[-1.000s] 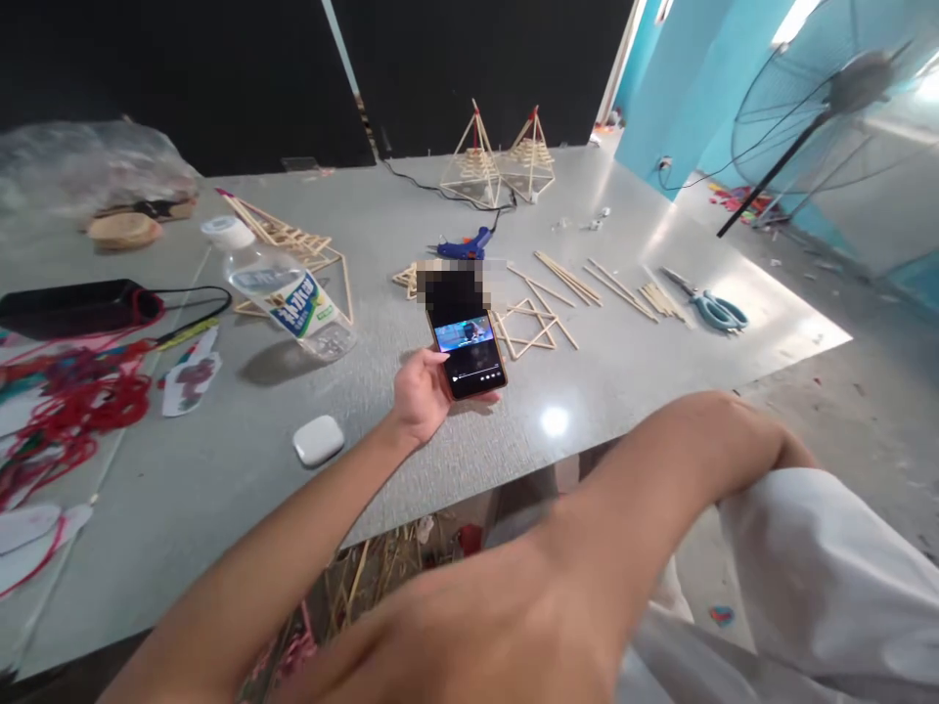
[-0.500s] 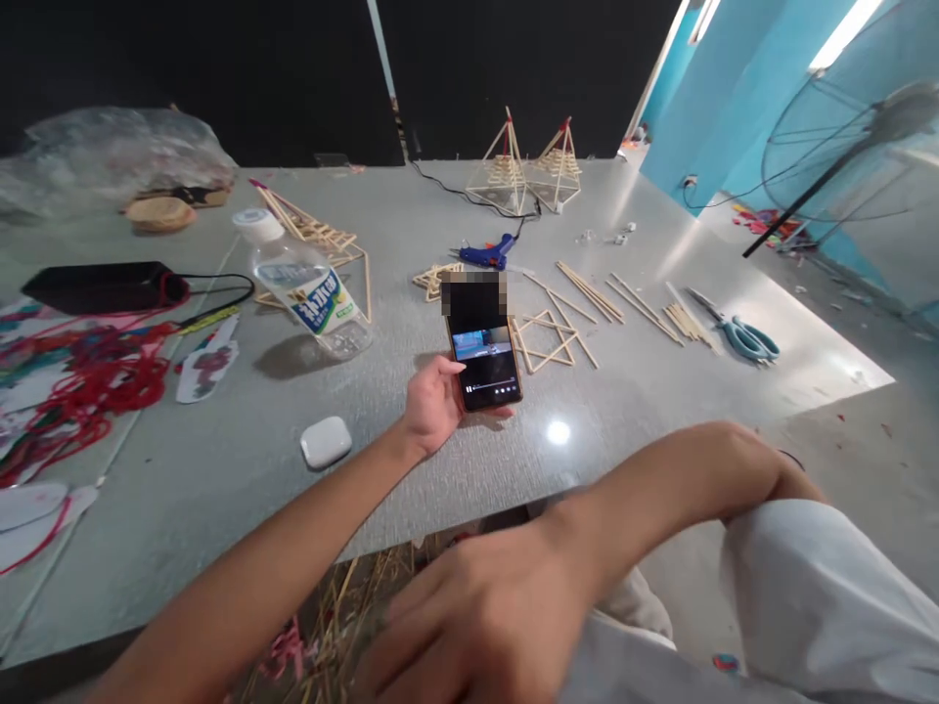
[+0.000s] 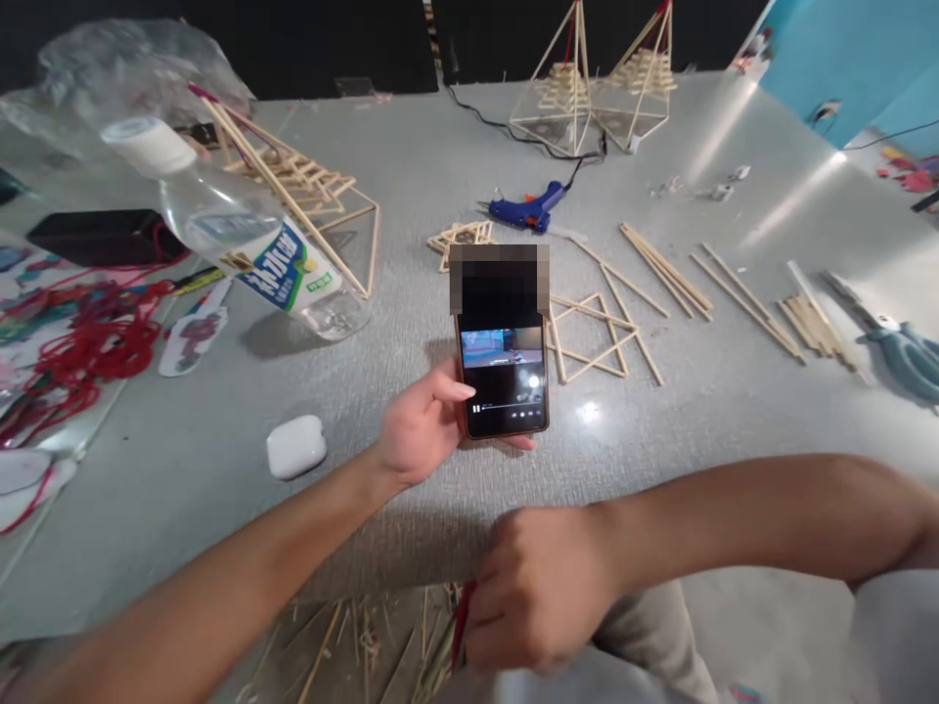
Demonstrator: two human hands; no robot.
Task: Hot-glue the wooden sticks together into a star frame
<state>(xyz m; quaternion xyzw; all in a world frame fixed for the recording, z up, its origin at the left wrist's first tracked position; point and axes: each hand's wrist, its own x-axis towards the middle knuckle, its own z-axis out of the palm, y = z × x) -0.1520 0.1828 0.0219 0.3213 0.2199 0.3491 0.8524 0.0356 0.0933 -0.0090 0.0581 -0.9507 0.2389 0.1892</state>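
My left hand (image 3: 424, 422) holds a smartphone (image 3: 506, 391) above the table, thumb along its left edge, fingertips showing beneath it. A video with playback controls is on the lit screen. At the table's front edge my right hand (image 3: 539, 587) is closed with fingers curled downward; whatever may be inside is hidden. A red strip (image 3: 461, 621) shows beside those fingers. Just right of the phone lies a flat star of thin wooden sticks (image 3: 598, 342). Behind the phone are a smaller stick star (image 3: 459, 240) and a blue hot glue gun (image 3: 528, 207).
A plastic bottle (image 3: 256, 249) and a white earbud case (image 3: 295, 447) stand left. Behind the bottle leans a stick frame (image 3: 293, 186); two stick pyramids (image 3: 564, 88) stand at the back. Loose sticks (image 3: 664, 269) and pliers (image 3: 891, 337) lie right, red cord (image 3: 110, 337) far left.
My right hand has drawn up to the table edge, its fingers now curled in. The view has moved closer and tilted down. The phone stays in my left hand.
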